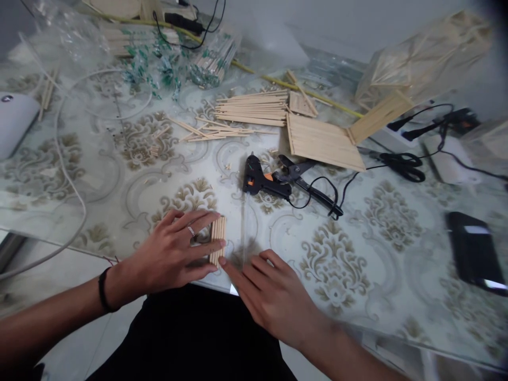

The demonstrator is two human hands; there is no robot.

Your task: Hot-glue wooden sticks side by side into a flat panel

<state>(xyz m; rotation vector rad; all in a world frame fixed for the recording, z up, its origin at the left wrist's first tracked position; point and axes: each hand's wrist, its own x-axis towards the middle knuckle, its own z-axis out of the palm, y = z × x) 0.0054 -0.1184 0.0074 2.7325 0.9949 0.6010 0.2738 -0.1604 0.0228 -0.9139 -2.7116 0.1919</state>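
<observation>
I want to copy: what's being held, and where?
The left hand holds the stick row by its far and near ends; the right hand touches its near right corner.

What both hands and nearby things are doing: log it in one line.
left hand: holding short sticks | right hand: at sticks' near corner | glue gun: on table, beyond hands | phone: far right
</observation>
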